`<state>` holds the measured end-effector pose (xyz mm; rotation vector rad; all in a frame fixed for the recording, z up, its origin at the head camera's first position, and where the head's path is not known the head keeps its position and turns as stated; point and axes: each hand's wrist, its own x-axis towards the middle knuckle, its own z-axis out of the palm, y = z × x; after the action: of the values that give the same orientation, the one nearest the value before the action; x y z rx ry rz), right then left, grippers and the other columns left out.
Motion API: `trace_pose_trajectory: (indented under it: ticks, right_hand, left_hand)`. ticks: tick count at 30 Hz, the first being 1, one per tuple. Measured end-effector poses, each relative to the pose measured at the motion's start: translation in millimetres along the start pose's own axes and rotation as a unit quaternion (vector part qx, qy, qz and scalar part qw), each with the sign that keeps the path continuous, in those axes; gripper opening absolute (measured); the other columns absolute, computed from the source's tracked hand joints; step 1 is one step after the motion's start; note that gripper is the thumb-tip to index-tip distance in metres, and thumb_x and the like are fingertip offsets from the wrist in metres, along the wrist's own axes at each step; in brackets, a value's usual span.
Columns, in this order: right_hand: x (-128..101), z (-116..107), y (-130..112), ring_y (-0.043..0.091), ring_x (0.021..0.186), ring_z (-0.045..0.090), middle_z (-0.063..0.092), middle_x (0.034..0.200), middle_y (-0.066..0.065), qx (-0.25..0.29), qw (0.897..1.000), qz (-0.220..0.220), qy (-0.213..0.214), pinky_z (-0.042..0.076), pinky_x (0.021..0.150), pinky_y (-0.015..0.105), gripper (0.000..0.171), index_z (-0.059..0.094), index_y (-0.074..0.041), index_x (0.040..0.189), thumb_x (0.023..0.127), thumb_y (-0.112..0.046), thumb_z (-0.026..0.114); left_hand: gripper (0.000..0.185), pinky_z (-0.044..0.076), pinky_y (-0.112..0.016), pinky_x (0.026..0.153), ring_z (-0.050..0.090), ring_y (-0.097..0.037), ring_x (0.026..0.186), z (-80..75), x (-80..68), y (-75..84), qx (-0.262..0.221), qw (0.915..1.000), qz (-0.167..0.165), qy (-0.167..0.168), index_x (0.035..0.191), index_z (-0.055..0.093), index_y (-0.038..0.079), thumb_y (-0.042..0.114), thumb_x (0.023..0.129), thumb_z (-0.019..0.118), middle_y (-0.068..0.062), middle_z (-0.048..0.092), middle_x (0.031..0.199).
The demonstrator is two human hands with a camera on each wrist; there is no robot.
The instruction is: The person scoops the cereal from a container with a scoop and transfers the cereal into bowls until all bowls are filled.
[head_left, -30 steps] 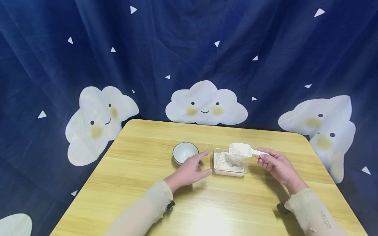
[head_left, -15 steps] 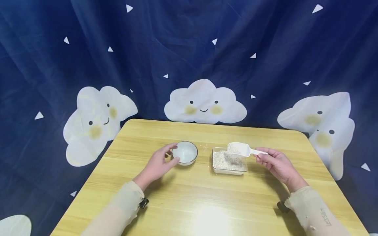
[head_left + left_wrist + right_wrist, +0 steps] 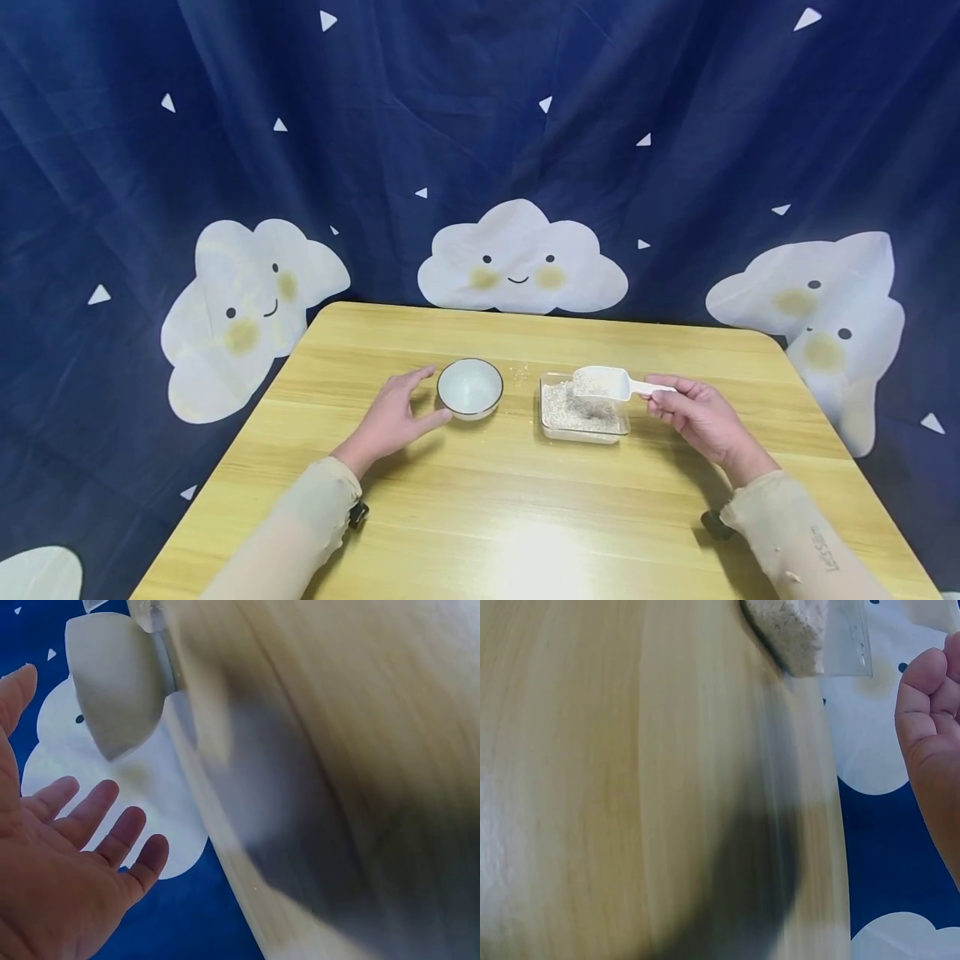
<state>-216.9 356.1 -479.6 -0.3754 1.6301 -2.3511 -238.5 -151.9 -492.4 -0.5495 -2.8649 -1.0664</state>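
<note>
From the head view we see our right hand [image 3: 693, 417] pinching the thin handle of a white plastic scoop [image 3: 602, 382], holding it level above the clear rectangular container [image 3: 583, 410] so that grain falling off drops back into the pale, granular heap. Our left hand [image 3: 393, 414] lies with relaxed, spread fingers on the wooden surface [image 3: 525, 517], just beside the small round white bowl [image 3: 470, 387] with its dark rim, placed to steady it. At the left wrist, the palm [image 3: 67, 862] is wide, holding nothing, the smooth bowl [image 3: 112, 682] near. At the right wrist, curled fingers [image 3: 930, 712] show beside the container's corner [image 3: 802, 630]; the scoop is out of sight.
</note>
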Motion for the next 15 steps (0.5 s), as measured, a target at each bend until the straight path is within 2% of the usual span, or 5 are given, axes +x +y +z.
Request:
trace_pose_trajectory:
  ticks: [6,15]
  right_hand:
    - [2.7,4.9,-0.2,0.008,0.091,0.077,0.082,0.104,0.003,0.010,1.000,-0.001,-0.006,0.064,0.088,0.024,0.041,0.076,-0.008,0.124,0.108,0.012,0.043]
    - [10.2,16.3,-1.5,0.008,0.092,0.076,0.082,0.103,0.002,-0.005,1.000,0.011,0.000,0.064,0.089,0.024,0.039,0.076,-0.011,0.123,0.107,0.009,0.046]
  left_hand:
    - [0.091,0.047,-0.064,0.116,0.054,-0.041,0.141,9.5,8.7,-2.0,0.000,0.9998,-0.010,-0.015,0.163,0.045,0.017,0.056,0.090,0.081,-0.010,0.056,0.161]
    - [0.080,0.042,-0.068,0.118,0.055,-0.044,0.142,14.0,15.6,-2.8,-0.023,0.9991,-0.034,-0.011,0.160,0.050,0.017,0.049,0.093,0.080,-0.010,0.061,0.156]
